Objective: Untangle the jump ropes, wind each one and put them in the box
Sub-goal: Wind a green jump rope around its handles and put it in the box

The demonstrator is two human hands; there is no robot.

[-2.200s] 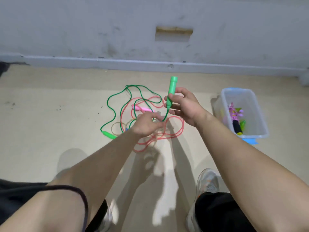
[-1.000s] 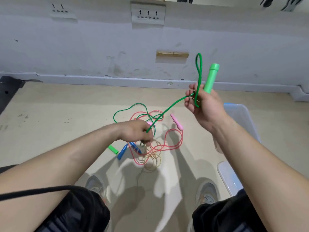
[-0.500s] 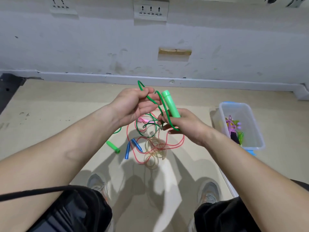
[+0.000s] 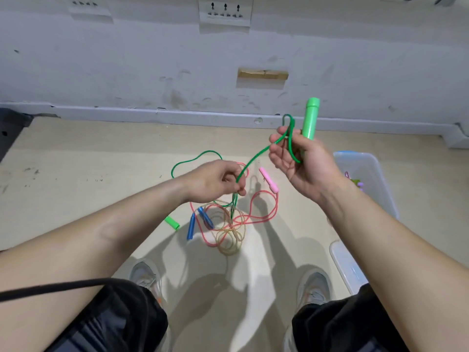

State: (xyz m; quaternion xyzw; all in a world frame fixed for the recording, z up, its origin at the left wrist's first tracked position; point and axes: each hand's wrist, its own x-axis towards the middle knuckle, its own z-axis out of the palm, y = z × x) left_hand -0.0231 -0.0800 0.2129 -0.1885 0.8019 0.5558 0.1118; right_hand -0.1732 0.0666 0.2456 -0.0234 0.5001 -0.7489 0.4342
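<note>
While the right hand (image 4: pixel 302 166) grips the green handle (image 4: pixel 310 118) plus 1 loop (image 4: pixel 289 123), the left hand (image 4: pixel 215 181) pinches the green rope (image 4: pixel 253 158); the next wrap likely needs slack from the tangle (image 4: pixel 228 226).

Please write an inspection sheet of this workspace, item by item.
Surface: beige floor, scuffed.
Job's things: green plastic jump rope, one handle raised, one on the floor; pink jump rope and blue-handled clear jump rope tangled below; clear plastic box at right, partly filled.
Clutter: flat clear plastic lid near the right shoe.
Grippers: right hand grips the raised handle and a cord loop; left hand pinches the green cord.
Cables: black cable at lower left.
Surroundings: grey wall with white sockets.
</note>
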